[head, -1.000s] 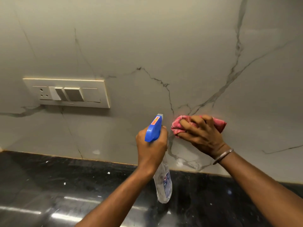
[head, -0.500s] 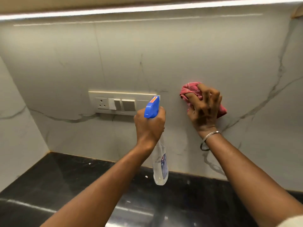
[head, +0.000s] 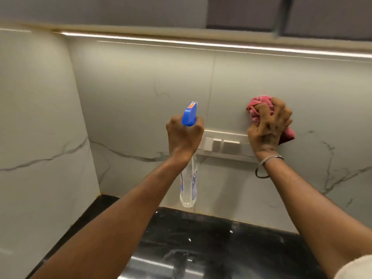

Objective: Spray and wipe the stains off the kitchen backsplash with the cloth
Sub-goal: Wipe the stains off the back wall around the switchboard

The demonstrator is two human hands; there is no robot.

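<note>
Nearest the camera, two bare forearms reach up and forward from the bottom edge, with a pale sleeve [head: 355, 267] showing at the lower right corner. Beneath them lies the glossy black surface [head: 211, 234], flecked with small white specks and carrying a streak of reflected light under the left forearm.

Further out, the left grip [head: 184, 137] is curled tight round the neck of a spray bottle [head: 189, 186]. The clear body hangs straight down below that grip, its base above the back edge of the surface and not touching it. The blue trigger head rises above the knuckles, nozzle aimed at the wall ahead. The trigger finger is hidden behind the hand.

To the right of it, the right grip [head: 267, 129] has its fingers bent and clutches a bunched pink cloth [head: 259, 106], holding it against the backsplash [head: 130, 97]. The cloth shows above the fingertips and to the right of the palm. A thin metal bangle [head: 270, 158] circles the wrist just below that grip.

Between the two grips and behind them, a pale switch plate [head: 225, 144] is fixed to the backsplash, both its ends covered by the hands. The backsplash is pale stone with grey veins to the left of the left grip and to the right of the right grip. Above both grips a lit strip [head: 201, 44] runs along its top edge, with grey cabinets [head: 120, 9] over that.
</note>
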